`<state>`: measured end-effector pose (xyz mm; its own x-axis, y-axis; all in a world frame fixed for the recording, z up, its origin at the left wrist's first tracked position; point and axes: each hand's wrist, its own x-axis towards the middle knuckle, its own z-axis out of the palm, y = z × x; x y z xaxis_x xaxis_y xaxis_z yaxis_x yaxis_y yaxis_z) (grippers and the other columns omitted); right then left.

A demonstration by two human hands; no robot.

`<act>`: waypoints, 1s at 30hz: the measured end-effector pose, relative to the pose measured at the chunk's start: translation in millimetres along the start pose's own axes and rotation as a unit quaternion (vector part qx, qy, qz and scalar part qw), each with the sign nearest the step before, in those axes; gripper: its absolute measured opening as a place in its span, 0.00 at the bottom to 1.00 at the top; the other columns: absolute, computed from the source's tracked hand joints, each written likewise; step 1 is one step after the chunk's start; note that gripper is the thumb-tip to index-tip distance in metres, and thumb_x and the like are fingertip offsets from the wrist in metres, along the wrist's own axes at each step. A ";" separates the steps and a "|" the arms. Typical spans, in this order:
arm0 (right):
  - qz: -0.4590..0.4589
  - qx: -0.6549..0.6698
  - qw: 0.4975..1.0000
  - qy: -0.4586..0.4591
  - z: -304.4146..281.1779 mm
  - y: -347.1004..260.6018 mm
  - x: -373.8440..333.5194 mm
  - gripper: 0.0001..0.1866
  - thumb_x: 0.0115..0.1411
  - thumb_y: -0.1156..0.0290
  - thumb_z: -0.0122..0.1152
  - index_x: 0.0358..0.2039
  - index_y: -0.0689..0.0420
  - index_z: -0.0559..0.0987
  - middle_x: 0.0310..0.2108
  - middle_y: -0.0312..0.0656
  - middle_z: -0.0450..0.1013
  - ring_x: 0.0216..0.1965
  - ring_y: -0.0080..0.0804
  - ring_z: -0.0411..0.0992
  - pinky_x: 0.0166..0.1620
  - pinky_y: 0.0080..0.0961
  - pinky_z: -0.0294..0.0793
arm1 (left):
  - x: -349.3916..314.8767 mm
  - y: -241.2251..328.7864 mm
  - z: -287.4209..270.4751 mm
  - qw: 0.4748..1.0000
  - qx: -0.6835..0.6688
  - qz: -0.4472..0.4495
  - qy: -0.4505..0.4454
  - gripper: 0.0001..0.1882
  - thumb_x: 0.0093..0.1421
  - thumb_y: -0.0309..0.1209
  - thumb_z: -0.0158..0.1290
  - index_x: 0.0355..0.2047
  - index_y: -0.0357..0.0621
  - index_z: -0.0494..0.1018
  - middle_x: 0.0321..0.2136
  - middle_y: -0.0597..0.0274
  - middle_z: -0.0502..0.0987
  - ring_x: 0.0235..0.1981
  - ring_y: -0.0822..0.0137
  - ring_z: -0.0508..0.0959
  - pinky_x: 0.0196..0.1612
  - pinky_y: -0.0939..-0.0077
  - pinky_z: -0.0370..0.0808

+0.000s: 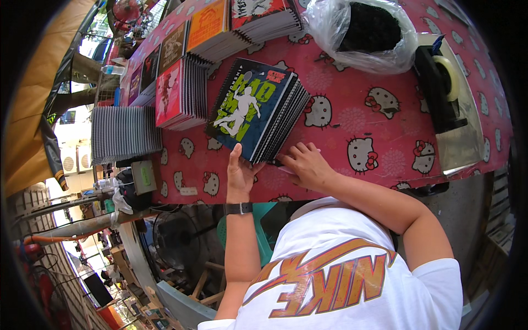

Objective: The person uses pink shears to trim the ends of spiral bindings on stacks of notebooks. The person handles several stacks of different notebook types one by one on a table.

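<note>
The left hand point(240, 173) grips the near corner of a dark stack point(258, 107) of notebooks, thumb on its cover, while the right hand point(306, 165) presses flat, fingers spread, against the stack's near right edge. The stack lies on a red tablecloth point(352, 118) (cat-face print), with a red stack point(179, 93) just left of it and a tape dispenser point(443, 82) well to its right.

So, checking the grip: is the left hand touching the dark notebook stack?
Touching. The head view shows the left hand with its thumb pressed against the near edge of the dark notebook stack.
</note>
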<state>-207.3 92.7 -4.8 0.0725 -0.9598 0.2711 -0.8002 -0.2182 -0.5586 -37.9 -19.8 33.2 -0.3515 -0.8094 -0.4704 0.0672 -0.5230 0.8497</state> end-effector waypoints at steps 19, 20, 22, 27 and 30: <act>0.005 -0.035 0.999 0.030 1.7 -0.1 3.5 0.21 0.44 0.62 0.63 0.40 0.54 0.76 0.29 0.43 0.68 0.35 0.39 0.67 0.39 0.34 0.67 | 1.9 -2.5 0.4 1.000 0.000 0.003 0.000 0.31 0.55 0.55 0.48 0.51 0.49 0.63 0.44 0.60 0.73 0.43 0.64 0.73 0.42 0.63 0.73; 0.018 0.026 0.999 0.013 5.2 3.8 4.2 0.20 0.45 0.62 0.62 0.39 0.55 0.76 0.29 0.43 0.70 0.35 0.40 0.69 0.39 0.35 0.68 | 1.7 -1.9 2.3 1.000 0.000 0.002 0.000 0.31 0.55 0.55 0.48 0.51 0.49 0.63 0.44 0.60 0.73 0.43 0.64 0.73 0.42 0.63 0.73; 0.029 0.088 0.996 -0.007 1.0 12.7 13.3 0.19 0.46 0.62 0.62 0.38 0.56 0.76 0.30 0.43 0.72 0.35 0.41 0.71 0.39 0.37 0.69 | -0.3 -0.2 3.3 1.000 0.001 0.007 -0.011 0.30 0.55 0.54 0.48 0.51 0.48 0.63 0.44 0.59 0.73 0.43 0.63 0.74 0.42 0.62 0.73; 0.204 0.298 0.914 -0.183 -12.7 9.5 24.7 0.18 0.52 0.62 0.57 0.40 0.59 0.76 0.23 0.50 0.75 0.29 0.46 0.74 0.38 0.41 0.73 | 4.4 -1.2 -2.5 1.000 -0.002 0.006 -0.017 0.30 0.56 0.54 0.48 0.52 0.47 0.62 0.45 0.58 0.73 0.43 0.63 0.74 0.43 0.62 0.74; 0.125 0.114 0.980 -0.108 -10.5 -7.9 12.2 0.15 0.49 0.65 0.58 0.38 0.54 0.76 0.29 0.45 0.73 0.36 0.43 0.71 0.38 0.42 0.67 | 1.4 -3.2 -2.6 1.000 -0.001 0.006 -0.010 0.31 0.56 0.54 0.48 0.52 0.47 0.62 0.45 0.58 0.72 0.43 0.62 0.74 0.43 0.62 0.74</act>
<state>-206.4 84.5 11.2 0.0356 -0.9979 -0.0549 -0.6566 0.0181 -0.7540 -36.2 -20.0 29.2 -0.3699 -0.8102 -0.4547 0.0744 -0.5137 0.8547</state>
